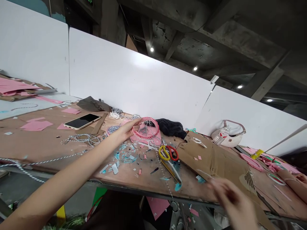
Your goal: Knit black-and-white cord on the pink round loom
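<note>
Head view: the left hand (pixel 133 128) has a narrow grip, fingers and thumb pinched on the near-left rim of a pink ring (pixel 157 128), which is held up beyond and a little left of the red-and-yellow scissors (pixel 173 154). The ring's open face is turned toward the camera at a slant, and its longer visible axis runs roughly sideways, the right end slightly higher. The rim looks braided or ruffled, soft and rounded (rather like a plaited edge), and a speckled cord (pixel 167 185) drops past the left of the scissors and over the edge of the counter (pixel 146 182). The right hand (pixel 233 203), nearer the camera and to the right of the scissors, is motion-blurred; I cannot tell how wide its grip is, or whether it holds anything. Just right of the scissors lies flat brown corrugated cardboard (pixel 222 159), creased and torn along one edge; beyond them sits crumpled black fabric (pixel 171 128). Well left of them are a smooth, dark-screened phone (pixel 82 121) and flat pink paper pieces (pixel 37 125). Far to their right, another person's hand (pixel 285 175) is near a pink oval piece (pixel 251 161) with a scalloped edge
</note>
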Demonstrator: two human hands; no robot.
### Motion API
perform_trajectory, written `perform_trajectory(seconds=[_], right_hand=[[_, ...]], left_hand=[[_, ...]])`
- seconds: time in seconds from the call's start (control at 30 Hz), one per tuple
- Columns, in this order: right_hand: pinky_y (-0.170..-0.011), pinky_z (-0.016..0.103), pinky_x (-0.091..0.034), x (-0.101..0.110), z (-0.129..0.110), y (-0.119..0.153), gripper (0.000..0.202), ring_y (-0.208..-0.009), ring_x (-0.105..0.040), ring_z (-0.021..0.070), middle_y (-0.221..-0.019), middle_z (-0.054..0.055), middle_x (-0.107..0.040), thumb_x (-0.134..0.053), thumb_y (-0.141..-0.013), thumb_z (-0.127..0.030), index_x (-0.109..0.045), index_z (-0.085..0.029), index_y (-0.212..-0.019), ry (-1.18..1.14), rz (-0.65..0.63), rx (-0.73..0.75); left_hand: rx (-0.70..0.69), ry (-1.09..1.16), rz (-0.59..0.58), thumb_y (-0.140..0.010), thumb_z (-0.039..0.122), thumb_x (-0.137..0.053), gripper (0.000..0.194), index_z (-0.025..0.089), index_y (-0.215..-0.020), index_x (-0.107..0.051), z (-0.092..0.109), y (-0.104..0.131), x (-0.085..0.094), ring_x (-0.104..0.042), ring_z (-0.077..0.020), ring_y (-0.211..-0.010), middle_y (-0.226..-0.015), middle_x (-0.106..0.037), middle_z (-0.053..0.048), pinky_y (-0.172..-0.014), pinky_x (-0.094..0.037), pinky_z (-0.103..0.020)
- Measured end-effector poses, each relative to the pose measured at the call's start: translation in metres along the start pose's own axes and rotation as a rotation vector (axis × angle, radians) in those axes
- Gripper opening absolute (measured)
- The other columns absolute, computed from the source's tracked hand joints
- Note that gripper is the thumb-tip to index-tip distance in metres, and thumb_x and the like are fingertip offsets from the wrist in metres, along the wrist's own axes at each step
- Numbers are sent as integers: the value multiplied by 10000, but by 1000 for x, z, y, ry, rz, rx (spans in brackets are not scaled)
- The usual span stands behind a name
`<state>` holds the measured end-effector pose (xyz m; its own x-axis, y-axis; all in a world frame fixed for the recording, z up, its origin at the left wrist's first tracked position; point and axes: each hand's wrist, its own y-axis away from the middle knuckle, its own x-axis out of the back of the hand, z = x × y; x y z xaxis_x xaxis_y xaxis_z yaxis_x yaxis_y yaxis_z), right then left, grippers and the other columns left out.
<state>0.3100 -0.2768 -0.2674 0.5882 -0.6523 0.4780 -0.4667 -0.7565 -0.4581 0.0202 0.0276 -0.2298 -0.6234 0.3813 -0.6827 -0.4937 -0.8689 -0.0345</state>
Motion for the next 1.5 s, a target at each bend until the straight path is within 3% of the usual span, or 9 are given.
perform_trajectory(seconds=[0.1, 0.17, 0.23, 0.33, 0.87, 1.03, 1.27, 1.37, 1.5], right_hand=[[-524, 266, -450, -92, -43, -21, 291, -588, -600, 189, -685, 44, -651, -553, -916, -467, -681, -217, -837, -99, -256, 234], [-582, 267, -436, -142, -68, -34, 237, -603, -578, 169, -736, 37, -657, -497, -956, -371, -656, -217, -870, -104, -256, 425], [-598, 267, -413, -174, -81, -47, 202, -597, -552, 159, -725, 26, -643, -508, -949, -346, -629, -213, -855, -100, -154, 514], [-565, 263, -369, -191, -81, -65, 181, -536, -486, 148, -632, -5, -578, -543, -916, -342, -588, -215, -795, -93, -47, 484], [-596, 270, -360, -169, -72, -85, 158, -596, -479, 155, -673, -1, -582, -618, -827, -338, -571, -211, -746, -192, -89, 335], [-543, 256, -391, -166, -68, -79, 236, -590, -509, 126, -947, 53, -678, -648, -836, -380, -520, -203, -748, -344, -142, 194], [-391, 214, -265, -179, -77, -76, 420, -376, -390, 87, -589, -5, -611, -716, -742, -539, -453, -213, -718, -516, -368, 51], [-391, 204, -252, -150, -75, -71, 486, -393, -367, 73, -651, 30, -654, -752, -691, -585, -448, -206, -694, -556, -367, 27], [-415, 220, -235, -68, -38, -47, 441, -434, -377, 89, -592, 27, -595, -811, -676, -543, -534, -199, -668, -414, -218, -23]], left_hand=[[59, 44, -24, -958, 124, -536, 203, 95, -763, -585, 0, -4, 6, -336, 4, -343, -546, -442, 66, -290, -253, -88], [91, 71, -38, -967, 155, -540, 188, 103, -790, -576, -1, -7, 11, -353, -2, -362, -570, -457, 75, -303, -273, -94], [118, 95, -51, -965, 195, -559, 156, 111, -836, -588, -3, -9, 15, -374, -11, -384, -602, -489, 74, -320, -303, -109], [163, 123, -69, -963, 229, -570, 143, 116, -880, -602, -5, -11, 18, -411, -21, -414, -650, -535, 58, -345, -342, -124], [327, 158, -39, -983, 100, -461, 223, 119, -788, -568, -15, -4, 5, -369, -18, -344, -537, -423, 47, -291, -300, -89], [256, 123, -16, -965, 225, -564, 132, 111, -908, -602, -13, -9, 12, -418, -24, -415, -647, -527, 53, -348, -351, -125], [84, 42, 8, -960, 162, -555, 126, 91, -878, -618, -10, -2, 5, -359, -4, -380, -612, -505, 59, -321, -294, -107], [-19, -6, 36, -922, 103, -580, 137, 64, -804, -638, -10, -1, 1, -325, 14, -361, -582, -498, 38, -308, -253, -97], [-227, -75, 97, -842, 116, -682, 81, 81, -773, -657, -11, 1, 0, -334, 6, -364, -516, -447, 68, -319, -234, -98]])
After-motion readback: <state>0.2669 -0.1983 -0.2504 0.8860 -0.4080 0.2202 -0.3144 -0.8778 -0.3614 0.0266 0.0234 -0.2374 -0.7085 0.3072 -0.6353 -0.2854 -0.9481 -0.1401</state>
